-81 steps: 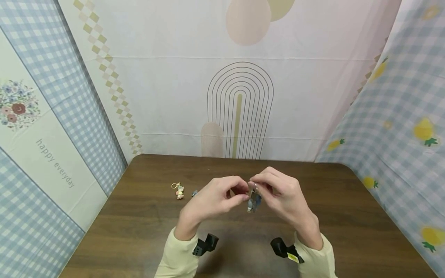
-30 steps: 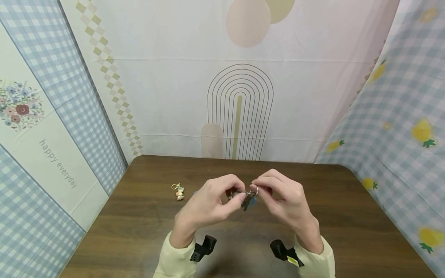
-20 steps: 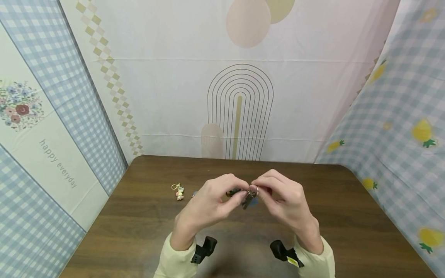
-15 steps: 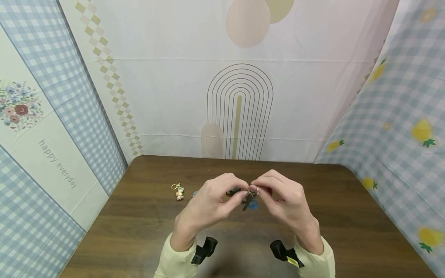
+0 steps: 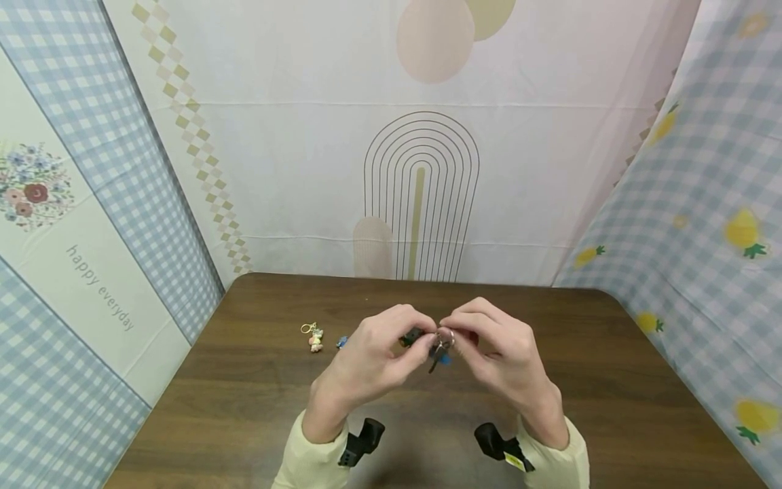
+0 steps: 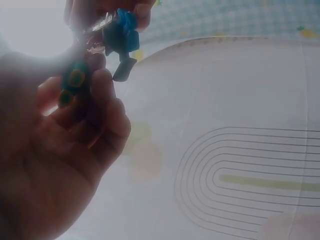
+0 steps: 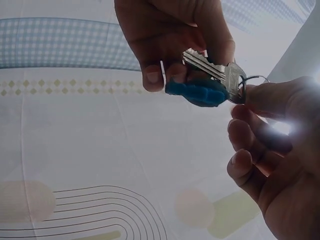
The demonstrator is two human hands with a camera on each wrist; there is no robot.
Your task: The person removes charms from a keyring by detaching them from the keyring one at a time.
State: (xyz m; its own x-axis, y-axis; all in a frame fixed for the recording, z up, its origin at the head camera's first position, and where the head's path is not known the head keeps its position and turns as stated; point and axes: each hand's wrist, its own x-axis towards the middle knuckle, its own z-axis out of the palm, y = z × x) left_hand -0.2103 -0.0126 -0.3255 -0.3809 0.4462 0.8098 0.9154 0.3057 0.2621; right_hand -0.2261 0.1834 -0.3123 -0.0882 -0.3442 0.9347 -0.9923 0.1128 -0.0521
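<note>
Above the table's middle, my left hand (image 5: 379, 350) and right hand (image 5: 497, 346) meet at the fingertips. The right thumb and finger pinch a metal key ring (image 7: 257, 77), from which a silver key (image 7: 212, 67) and a blue figurine charm (image 7: 200, 93) hang. My left thumb and finger pinch next to that ring. A dark green keychain charm (image 6: 75, 80) with orange rings lies within the left fingers, also seen as a dark charm (image 5: 411, 337) in the head view. Fingers hide the exact join between the pieces.
On the brown table (image 5: 256, 394), left of the hands, lies a light-coloured figurine keychain (image 5: 315, 338) with a gold ring. Beside it a small blue piece (image 5: 342, 341) is partly hidden by the left hand. A patterned cloth (image 5: 293, 170) hangs behind the table.
The left fingertips have come in against the right ones at the key ring, and a dark charm now shows within the left hand. The hanging key and blue charm have shifted slightly.
</note>
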